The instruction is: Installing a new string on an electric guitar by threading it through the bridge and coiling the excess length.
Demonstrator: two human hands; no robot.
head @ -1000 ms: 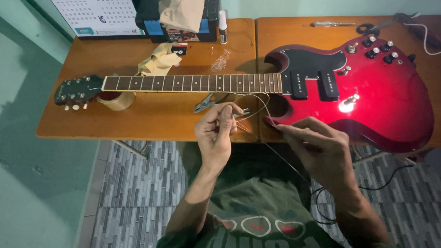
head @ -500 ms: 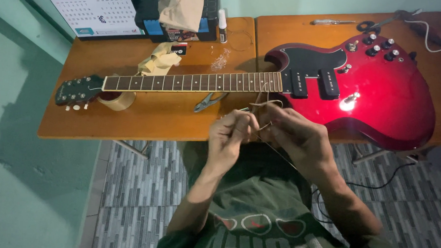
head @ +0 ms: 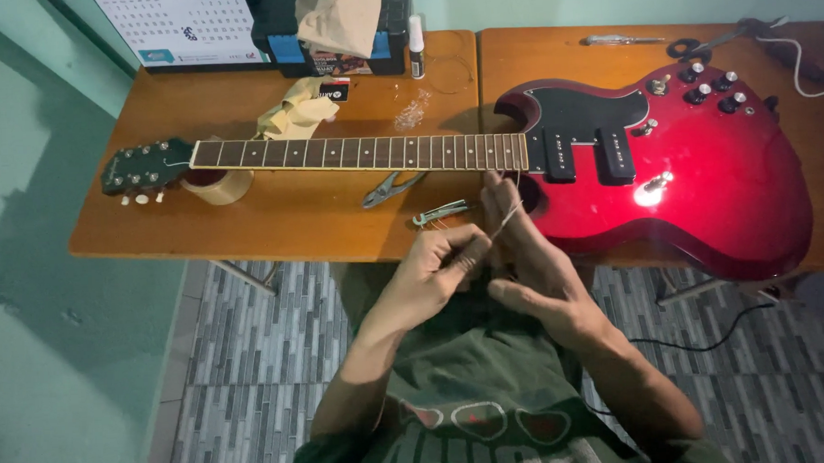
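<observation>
Bare table [head: 273, 224] left of pliers [head: 390, 188]; guitar [head: 669, 169] blocks right.
</observation>
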